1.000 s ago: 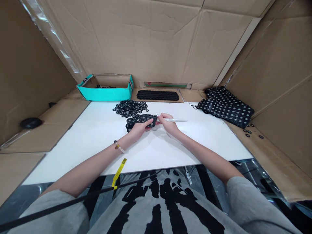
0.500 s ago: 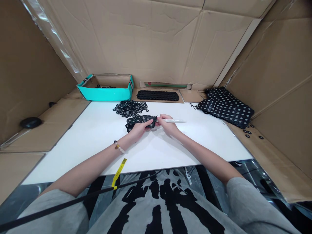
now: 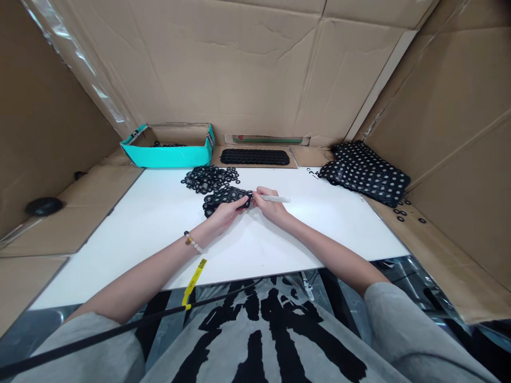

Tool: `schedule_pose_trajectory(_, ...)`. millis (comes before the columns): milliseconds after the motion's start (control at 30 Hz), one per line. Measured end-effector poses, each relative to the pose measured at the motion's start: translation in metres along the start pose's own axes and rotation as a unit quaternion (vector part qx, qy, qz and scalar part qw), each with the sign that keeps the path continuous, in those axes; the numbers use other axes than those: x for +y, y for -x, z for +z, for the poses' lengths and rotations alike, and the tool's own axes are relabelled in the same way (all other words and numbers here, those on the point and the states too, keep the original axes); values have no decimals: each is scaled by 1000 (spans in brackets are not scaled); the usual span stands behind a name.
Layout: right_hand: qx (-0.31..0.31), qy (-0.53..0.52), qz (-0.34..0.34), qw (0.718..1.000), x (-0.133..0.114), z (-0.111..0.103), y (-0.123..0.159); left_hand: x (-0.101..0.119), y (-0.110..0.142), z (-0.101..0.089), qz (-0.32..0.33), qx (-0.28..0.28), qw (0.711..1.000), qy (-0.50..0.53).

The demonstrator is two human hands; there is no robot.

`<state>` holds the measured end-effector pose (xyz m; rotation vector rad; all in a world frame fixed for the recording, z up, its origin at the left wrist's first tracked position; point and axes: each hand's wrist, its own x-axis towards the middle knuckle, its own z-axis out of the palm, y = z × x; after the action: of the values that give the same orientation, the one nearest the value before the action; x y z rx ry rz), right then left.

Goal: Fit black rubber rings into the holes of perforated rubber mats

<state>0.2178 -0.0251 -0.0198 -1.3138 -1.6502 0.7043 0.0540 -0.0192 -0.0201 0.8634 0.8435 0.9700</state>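
Observation:
My left hand (image 3: 227,214) grips a bunch of joined black rubber rings (image 3: 223,199) with grey centres, which lies partly on the white board. My right hand (image 3: 271,208) holds a white marker-like stick (image 3: 276,198) between its fingers, its tip hidden at the edge of the black bunch. The two hands nearly meet there. Just beyond them lies a loose heap of black rings (image 3: 209,179).
A teal cardboard tray (image 3: 165,157) holding some black rings and a flat black ring strip (image 3: 254,157) stand at the back. A dotted black stack (image 3: 365,174) lies at the right, with loose rings (image 3: 401,213) nearby. Cardboard walls surround the white board (image 3: 311,239).
The view has tilted slightly. The white stick shows less of its length, and my right hand sits a little closer to the black bunch. My left hand has barely moved.

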Motion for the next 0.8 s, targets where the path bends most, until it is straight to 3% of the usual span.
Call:
schedule_pose_trajectory(100, -15, -107, 22, 994, 2, -3, -5, 3, 0, 2, -11, 5, 1000, 17)
schedule_pose_trajectory(200, -62, -270, 91, 956, 0, -4, -7, 7, 0, 2, -11, 24, 999, 31)
schedule_pose_trajectory(267, -84, -316, 106, 939, -1, -4, -8, 7, 0, 2, -4, 29, 999, 37)
schedule_pose_trajectory(567, -62, -287, 96, 951, 3, -6, -9, 1, -13, -19, -18, -16, 992, -122)
schedule_pose_trajectory(800, -91, -293, 129, 943, -6, -12, -10, -1, -16, -23, -19, -14, 989, -148)
